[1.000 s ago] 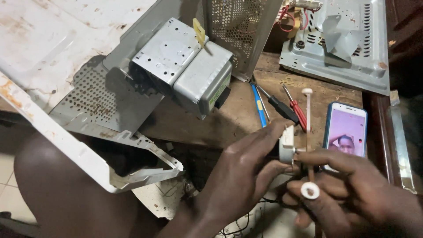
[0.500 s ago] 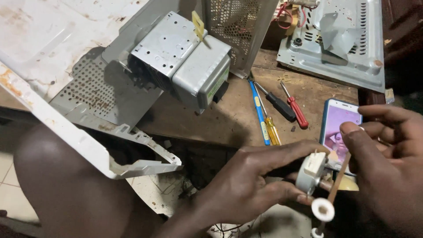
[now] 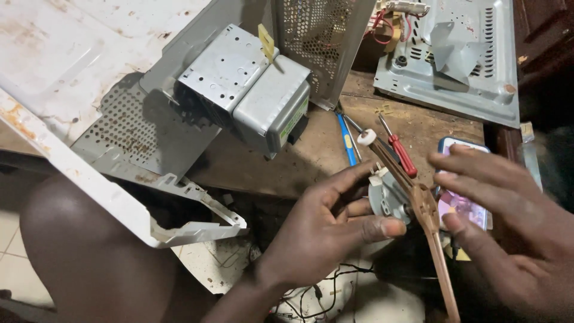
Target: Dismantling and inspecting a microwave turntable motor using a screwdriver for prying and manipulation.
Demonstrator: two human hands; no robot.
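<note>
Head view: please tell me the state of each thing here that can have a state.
Left hand: holds the small round motor, fingers around it.
Small round motor: held up off the table, brown arm on it.
Brown arm: tilted, white roller on its top end.
Right hand: open, blurred, beside the arm.
Phone: lying flat, screen lit.
Red screwdriver: lying on the table.
White casing: opened, rusty.
</note>
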